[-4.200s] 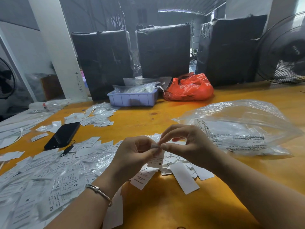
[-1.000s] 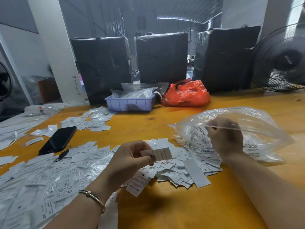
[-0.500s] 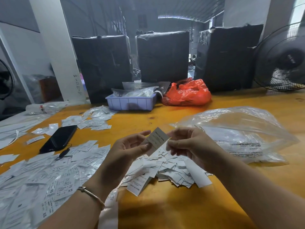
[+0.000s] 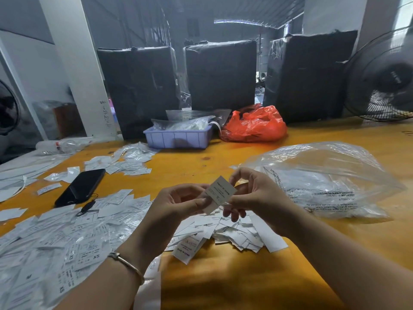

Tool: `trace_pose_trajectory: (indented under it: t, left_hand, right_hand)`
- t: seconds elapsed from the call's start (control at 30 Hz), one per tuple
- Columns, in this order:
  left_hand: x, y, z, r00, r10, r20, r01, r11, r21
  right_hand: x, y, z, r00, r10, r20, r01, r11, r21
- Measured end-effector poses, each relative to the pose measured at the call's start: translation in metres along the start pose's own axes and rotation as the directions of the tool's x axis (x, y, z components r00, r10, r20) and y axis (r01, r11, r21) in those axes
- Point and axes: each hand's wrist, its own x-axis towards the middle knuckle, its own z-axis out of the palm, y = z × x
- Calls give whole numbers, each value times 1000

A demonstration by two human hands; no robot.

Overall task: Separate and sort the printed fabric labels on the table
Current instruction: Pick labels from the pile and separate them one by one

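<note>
Along the table's (image 4: 257, 287) left edge we see a wide spread of sorted labels (image 4: 55, 238) (several marked XS), with a black phone (image 4: 81, 186) lying among them. Nearer the middle, our left hand (image 4: 176, 209) pinches one printed label (image 4: 220, 193) by its lower left side, raised above a loose pile of labels (image 4: 237, 233). Our right hand (image 4: 257, 195) pinches the same label's right edge, fingers curled. Toward the right edge lies a clear plastic bag (image 4: 324, 177).
</note>
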Motion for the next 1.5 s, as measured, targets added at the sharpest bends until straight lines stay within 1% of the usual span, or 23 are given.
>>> trace_pose_trajectory:
  t: [0.1, 0.17, 0.27, 0.33, 0.4, 0.43, 0.47, 0.5, 0.57, 0.6, 0.7, 0.83, 0.9, 0.97, 1.0, 1.07, 1.13, 1.23, 1.33, 1.4, 1.5]
  left_hand:
    - [0, 1, -2, 997, -60, 55, 63, 996, -61]
    - [-1, 1, -2, 988, -97, 119, 106, 992, -67]
    - [-1, 0, -1, 985, -109, 131, 108, 994, 11]
    - [0, -2, -2, 992, -89, 88, 87, 996, 30]
    - [0, -3, -3, 998, -64, 29, 62, 996, 62]
    - [1, -4, -4, 999, -53, 8, 52, 996, 78]
    - [1, -5, -4, 999, -45, -7, 45, 996, 83]
    - [1, -5, -4, 999, -39, -16, 40, 996, 80]
    - [1, -5, -3, 999, -36, -19, 37, 998, 59]
    - [2, -4, -3, 999, -42, -19, 43, 999, 34]
    - [2, -3, -4, 997, -74, -28, 72, 995, -62]
    - [4, -5, -9, 989, -69, -133, 67, 998, -21]
    - [5, -5, -11, 983, -76, -167, 70, 997, -43]
    - [7, -5, -11, 981, -85, -177, 67, 993, -100]
    - [8, -5, -10, 981, -92, -170, 69, 988, -136]
    - [8, -5, -9, 984, -117, -136, 90, 978, -190]
    - [6, -5, -8, 984, -148, -103, 125, 972, -198]
    - [3, -5, -7, 982, -169, -79, 156, 976, -152]
    - [2, -4, -6, 989, -137, -60, 134, 989, -60]
    - [2, -4, -6, 993, -109, -47, 109, 994, 8]
    - [1, -5, -5, 997, -71, -43, 74, 995, 73]
  right_hand:
    - [-1, -4, -2, 993, 39, 108, -39, 999, -6]
    - [-1, -4, -4, 992, 58, 117, -56, 998, -21]
    - [0, -4, -6, 996, 52, 72, -49, 998, -43]
    - [1, -4, -5, 1000, 1, 27, 1, 998, -59]
    - [1, -6, -6, 998, -57, -40, 57, 998, -15]
    - [1, -7, -7, 997, -62, -55, 62, 998, -3]
    - [0, -10, -7, 997, -54, -50, 53, 998, -21]
    - [-1, -11, -7, 998, -52, -40, 49, 996, -77]
    - [-2, -10, -4, 996, -80, -42, 71, 979, -193]
    - [-3, -10, -2, 993, -99, -64, 85, 975, -203]
    - [-2, -9, -5, 982, -120, -146, 103, 988, -119]
    - [-1, -13, -11, 984, -36, -172, 45, 998, 49]
    - [1, -12, -12, 982, -20, -190, 35, 997, 75]
    - [2, -10, -13, 976, -20, -216, 42, 994, 100]
    - [1, -10, -13, 971, -28, -238, 51, 994, 94]
    - [1, -8, -13, 949, -57, -310, 64, 998, 14]
    - [2, -4, -14, 923, -99, -372, 78, 994, -70]
    - [2, -3, -12, 904, -166, -394, 120, 983, -138]
    - [2, -3, -12, 899, -203, -388, 141, 973, -181]
    - [2, -4, -13, 896, -185, -404, 129, 978, -163]
    - [2, -6, -13, 904, -150, -400, 127, 988, -84]
